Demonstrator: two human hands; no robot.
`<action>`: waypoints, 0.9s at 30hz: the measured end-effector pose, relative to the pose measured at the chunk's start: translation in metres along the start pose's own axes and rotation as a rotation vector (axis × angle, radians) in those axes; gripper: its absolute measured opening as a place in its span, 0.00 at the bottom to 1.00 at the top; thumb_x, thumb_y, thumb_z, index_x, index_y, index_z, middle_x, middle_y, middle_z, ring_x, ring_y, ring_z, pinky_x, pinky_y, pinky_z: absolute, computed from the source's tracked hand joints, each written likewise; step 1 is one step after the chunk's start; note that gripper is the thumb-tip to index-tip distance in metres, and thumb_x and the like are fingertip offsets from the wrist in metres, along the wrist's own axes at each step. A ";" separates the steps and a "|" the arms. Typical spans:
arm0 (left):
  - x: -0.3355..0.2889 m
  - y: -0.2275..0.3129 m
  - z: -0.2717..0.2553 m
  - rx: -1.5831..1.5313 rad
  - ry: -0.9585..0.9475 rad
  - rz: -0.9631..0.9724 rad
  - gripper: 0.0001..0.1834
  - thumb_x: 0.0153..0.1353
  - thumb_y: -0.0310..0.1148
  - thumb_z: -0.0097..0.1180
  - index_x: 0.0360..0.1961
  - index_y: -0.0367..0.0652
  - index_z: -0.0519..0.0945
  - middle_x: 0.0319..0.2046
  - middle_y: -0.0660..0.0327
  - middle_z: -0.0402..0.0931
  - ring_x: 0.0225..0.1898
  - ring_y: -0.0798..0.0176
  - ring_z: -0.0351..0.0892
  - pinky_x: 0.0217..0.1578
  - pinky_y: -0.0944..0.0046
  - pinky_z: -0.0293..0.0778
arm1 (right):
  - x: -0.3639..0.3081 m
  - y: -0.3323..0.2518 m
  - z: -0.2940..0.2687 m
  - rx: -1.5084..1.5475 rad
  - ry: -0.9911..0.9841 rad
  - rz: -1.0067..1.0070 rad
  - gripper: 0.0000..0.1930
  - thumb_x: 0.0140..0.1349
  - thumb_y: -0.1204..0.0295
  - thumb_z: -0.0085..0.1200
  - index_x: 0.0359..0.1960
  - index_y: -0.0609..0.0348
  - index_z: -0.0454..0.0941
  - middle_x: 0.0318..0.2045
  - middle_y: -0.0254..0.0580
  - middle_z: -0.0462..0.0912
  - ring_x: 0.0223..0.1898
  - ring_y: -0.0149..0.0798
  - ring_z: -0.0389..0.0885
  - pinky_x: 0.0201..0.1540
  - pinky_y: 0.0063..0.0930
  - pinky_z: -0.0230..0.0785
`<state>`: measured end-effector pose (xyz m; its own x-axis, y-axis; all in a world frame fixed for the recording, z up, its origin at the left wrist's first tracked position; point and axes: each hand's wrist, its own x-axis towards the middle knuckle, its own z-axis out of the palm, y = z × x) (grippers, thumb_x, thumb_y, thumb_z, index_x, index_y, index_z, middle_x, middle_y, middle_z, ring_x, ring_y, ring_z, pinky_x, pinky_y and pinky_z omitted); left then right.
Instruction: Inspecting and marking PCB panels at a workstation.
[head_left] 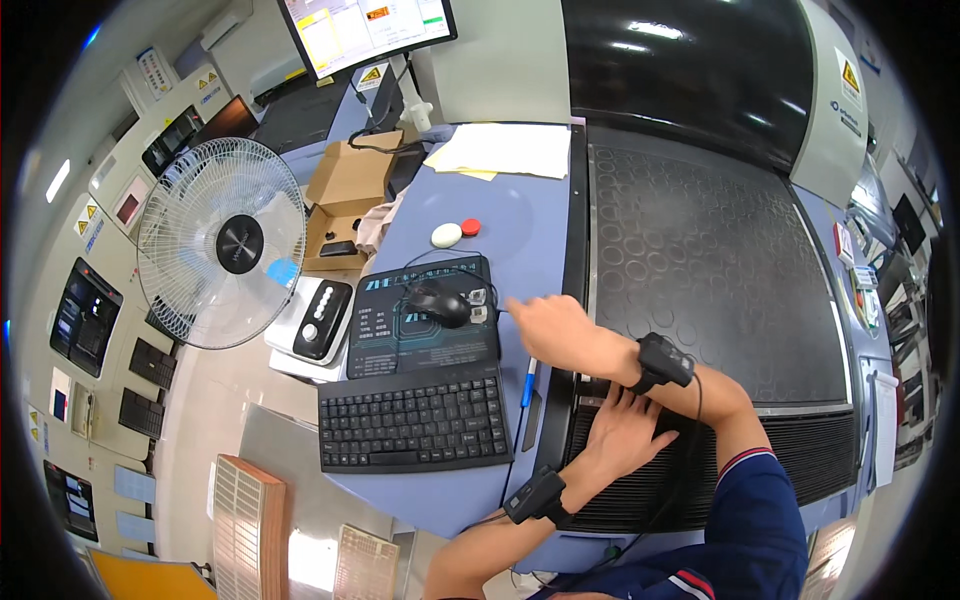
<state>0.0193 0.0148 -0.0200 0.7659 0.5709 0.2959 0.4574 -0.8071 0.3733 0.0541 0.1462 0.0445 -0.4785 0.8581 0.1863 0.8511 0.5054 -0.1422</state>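
Note:
My left hand (627, 437) lies with its fingers spread on the black ribbed strip (800, 455) at the front of the machine bed. Crossing above it, my right hand (556, 335) reaches left over the bed's edge, fingers curled in and one fingertip toward the mouse pad. Whatever its fingers may hold is hidden. Small clear square pieces (478, 298) lie on the dark mouse pad (425, 345), just left of that fingertip. A black mouse (438, 303) sits beside them. A blue pen (527, 384) rests below my right hand. Each wrist wears a black strapped device.
A black keyboard (415, 422) stands in front of the pad. Farther back are white papers (510, 150), a red round cap (471, 228) and a white round piece (446, 235). A fan (240, 245) and an open cardboard box (345, 195) stand left. The textured black bed (710, 270) stretches right.

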 end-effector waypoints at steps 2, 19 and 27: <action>0.012 0.009 0.008 0.008 0.055 0.075 0.35 0.66 0.57 0.52 0.59 0.35 0.76 0.58 0.45 0.74 0.64 0.44 0.68 0.68 0.45 0.56 | 0.013 0.001 -0.001 0.194 0.348 -0.040 0.15 0.55 0.72 0.59 0.44 0.65 0.76 0.37 0.53 0.84 0.38 0.55 0.83 0.40 0.46 0.77; 0.013 -0.028 0.014 0.191 -0.122 0.199 0.37 0.67 0.47 0.46 0.71 0.36 0.61 0.72 0.37 0.54 0.74 0.37 0.52 0.72 0.39 0.48 | 0.125 -0.056 0.113 0.369 0.518 -0.146 0.24 0.44 0.65 0.66 0.44 0.62 0.77 0.45 0.50 0.77 0.49 0.52 0.76 0.54 0.44 0.70; 0.009 -0.002 0.009 0.161 -0.177 0.150 0.35 0.68 0.46 0.44 0.71 0.37 0.62 0.72 0.38 0.55 0.74 0.40 0.53 0.72 0.41 0.48 | 0.101 -0.026 0.102 0.271 0.594 -0.198 0.19 0.52 0.71 0.60 0.47 0.62 0.75 0.47 0.53 0.76 0.49 0.53 0.76 0.53 0.44 0.71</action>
<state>0.0293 0.0198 -0.0258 0.8912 0.4191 0.1736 0.3878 -0.9024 0.1878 -0.0386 0.2286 -0.0322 -0.3539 0.5909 0.7250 0.6382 0.7192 -0.2746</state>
